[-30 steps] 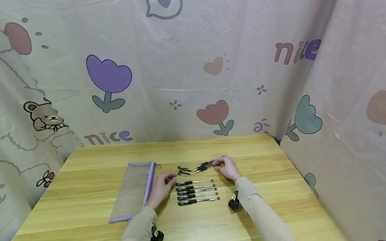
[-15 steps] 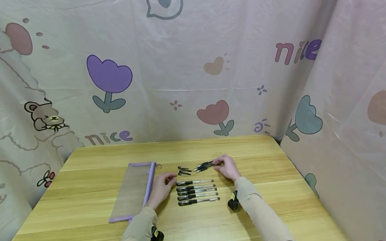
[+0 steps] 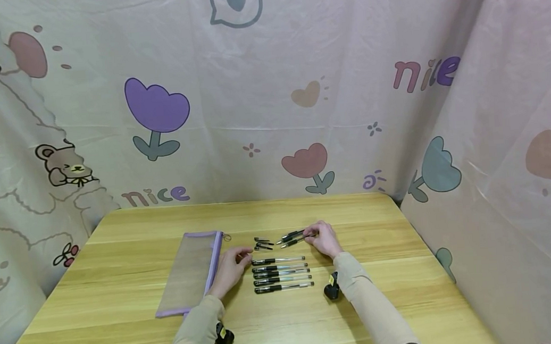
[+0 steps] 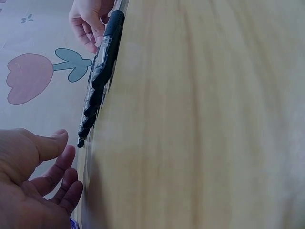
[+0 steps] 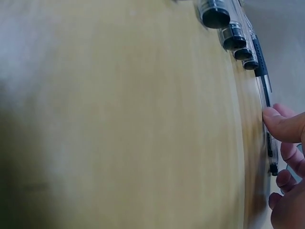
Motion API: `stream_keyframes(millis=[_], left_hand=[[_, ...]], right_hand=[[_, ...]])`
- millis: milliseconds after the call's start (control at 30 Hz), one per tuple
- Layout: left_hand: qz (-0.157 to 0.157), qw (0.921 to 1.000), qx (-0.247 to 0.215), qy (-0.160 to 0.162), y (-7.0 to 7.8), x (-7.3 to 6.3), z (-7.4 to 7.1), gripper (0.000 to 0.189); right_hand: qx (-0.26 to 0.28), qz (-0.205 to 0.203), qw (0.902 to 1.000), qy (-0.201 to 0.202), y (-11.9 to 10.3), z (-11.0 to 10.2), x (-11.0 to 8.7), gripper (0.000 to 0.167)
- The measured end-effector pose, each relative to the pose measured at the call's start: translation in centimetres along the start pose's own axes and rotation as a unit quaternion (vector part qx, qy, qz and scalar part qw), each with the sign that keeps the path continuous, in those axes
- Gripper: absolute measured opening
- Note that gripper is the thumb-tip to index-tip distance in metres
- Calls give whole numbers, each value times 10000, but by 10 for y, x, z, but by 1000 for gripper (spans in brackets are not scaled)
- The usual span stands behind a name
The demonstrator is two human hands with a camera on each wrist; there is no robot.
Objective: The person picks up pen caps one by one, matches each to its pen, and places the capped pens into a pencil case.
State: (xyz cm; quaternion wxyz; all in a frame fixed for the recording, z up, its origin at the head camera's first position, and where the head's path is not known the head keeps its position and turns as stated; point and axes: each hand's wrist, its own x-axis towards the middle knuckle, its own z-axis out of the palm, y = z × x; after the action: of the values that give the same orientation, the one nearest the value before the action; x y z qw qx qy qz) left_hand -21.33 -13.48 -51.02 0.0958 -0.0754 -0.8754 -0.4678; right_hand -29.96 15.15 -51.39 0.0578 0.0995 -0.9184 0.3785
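Several capped gel pens [image 3: 281,274] with black grips and clear barrels lie in a row on the wooden table. Beyond them are a few loose black pen caps [image 3: 263,244] and uncapped gel pens [image 3: 291,239], tips pointing left. My right hand [image 3: 323,239] is over the back ends of the uncapped pens. In the right wrist view its thumb and index finger pinch a gel pen [image 5: 265,90] by the barrel. My left hand [image 3: 231,268] rests beside the row's left end, fingers loosely bent, holding nothing; the left wrist view shows a gap between its thumb [image 4: 55,143] and fingers.
A mesh zip pouch [image 3: 189,274] with purple edging lies flat on the left, partly behind my left hand and forearm. Patterned cloth [image 3: 250,88] hangs behind the table's back edge [image 3: 253,201] and along the sides. A black wrist camera [image 3: 224,337] sits at each cuff.
The nearer uncapped pen has shifted slightly, leaving a wider gap between the uncapped pens. My left hand stays where it was, and the capped row has not moved.
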Motion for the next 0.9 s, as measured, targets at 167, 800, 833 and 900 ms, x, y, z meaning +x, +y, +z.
stream_keyframes(millis=[167,800,833,900], left_hand=[[-36,10000,10,-11,0,0,0,20],[-51,9999,130,37,1,0,0,19],[-41,9999,127,43,1,0,0,19],[-37,9999,122,44,1,0,0,19]], right_hand=[[-184,51,9997,-117,1,0,1,8],[-544,-59,9977,-401,-2,-2,-3,5],[-572,-84,9976,-388,-1,-2,-3,5],[-606,-95,9974,-384,-1,-2,-3,5]])
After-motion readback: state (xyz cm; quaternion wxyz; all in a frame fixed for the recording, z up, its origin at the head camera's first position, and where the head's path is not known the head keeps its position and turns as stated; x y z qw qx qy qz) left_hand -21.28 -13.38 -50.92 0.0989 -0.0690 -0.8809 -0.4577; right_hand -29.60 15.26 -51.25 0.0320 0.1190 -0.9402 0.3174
